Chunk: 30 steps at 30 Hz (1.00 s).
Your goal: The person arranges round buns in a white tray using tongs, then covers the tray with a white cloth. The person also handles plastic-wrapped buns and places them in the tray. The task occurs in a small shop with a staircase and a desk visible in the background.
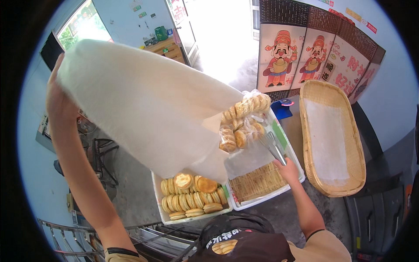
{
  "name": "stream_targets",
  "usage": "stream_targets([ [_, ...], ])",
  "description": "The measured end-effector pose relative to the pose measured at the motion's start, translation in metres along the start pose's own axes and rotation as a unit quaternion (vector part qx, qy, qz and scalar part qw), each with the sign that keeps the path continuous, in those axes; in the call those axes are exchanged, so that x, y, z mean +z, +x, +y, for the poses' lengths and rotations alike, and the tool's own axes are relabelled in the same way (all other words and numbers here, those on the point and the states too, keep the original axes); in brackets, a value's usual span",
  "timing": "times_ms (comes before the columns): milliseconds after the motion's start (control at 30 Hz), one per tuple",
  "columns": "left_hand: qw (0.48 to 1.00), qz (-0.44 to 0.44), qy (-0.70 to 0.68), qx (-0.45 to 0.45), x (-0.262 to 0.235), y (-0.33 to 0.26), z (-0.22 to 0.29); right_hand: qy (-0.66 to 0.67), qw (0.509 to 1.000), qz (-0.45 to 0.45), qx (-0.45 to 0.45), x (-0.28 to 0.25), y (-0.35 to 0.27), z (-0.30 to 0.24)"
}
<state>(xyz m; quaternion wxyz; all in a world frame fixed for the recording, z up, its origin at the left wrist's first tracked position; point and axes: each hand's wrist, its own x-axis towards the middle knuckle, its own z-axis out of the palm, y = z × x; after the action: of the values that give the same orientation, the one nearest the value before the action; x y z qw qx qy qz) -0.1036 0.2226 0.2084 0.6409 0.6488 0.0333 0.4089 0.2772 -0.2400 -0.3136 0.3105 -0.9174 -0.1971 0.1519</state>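
High at the left, my left hand (pixel 61 98) grips one end of a large white cloth (pixel 139 105) and lifts it. The cloth slopes down to the right over two white foam boxes. My right hand (pixel 288 169) is closed on metal tongs (pixel 275 148) above the right box (pixel 290 181). Clear bags of round flatbreads (pixel 242 124) sit at that box's far end, and a slatted bamboo mat (pixel 257 183) shows at its near end. Rows of golden flatbreads (pixel 190 201) fill the visible part of the left box (pixel 174 221); the cloth hides its far part.
An oval woven basket (pixel 309 144) lined with white cloth (pixel 327 139) stands to the right. Behind it is a folding screen (pixel 301 56) with printed figures. A metal rack (pixel 65 236) is at the lower left, and a wooden cabinet (pixel 172 50) stands farther back by the doorway.
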Motion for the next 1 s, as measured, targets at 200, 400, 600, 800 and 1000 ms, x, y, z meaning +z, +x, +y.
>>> stream_targets([
  [200, 0.998, 0.048, 0.043, -0.006, -0.040, -0.079, 0.031, 0.054, 0.998, -0.006, -0.013, 0.040, 0.045, -0.003],
  [400, 0.970, 0.231, 0.074, 0.030, -0.027, -0.112, 0.010, 0.171, 0.985, 0.011, -0.032, 0.049, 0.035, -0.014],
  [600, 0.978, 0.198, 0.068, -0.001, 0.030, -0.102, 0.004, 0.244, 0.964, -0.094, -0.047, 0.047, -0.034, -0.109],
  [800, 0.996, 0.083, -0.016, -0.006, 0.074, -0.078, -0.024, 0.443, 0.859, -0.178, -0.184, 0.010, -0.088, -0.210],
  [1000, 0.982, -0.121, -0.135, -0.061, 0.077, -0.078, -0.007, 0.328, 0.879, -0.291, -0.188, -0.038, -0.085, -0.273],
])
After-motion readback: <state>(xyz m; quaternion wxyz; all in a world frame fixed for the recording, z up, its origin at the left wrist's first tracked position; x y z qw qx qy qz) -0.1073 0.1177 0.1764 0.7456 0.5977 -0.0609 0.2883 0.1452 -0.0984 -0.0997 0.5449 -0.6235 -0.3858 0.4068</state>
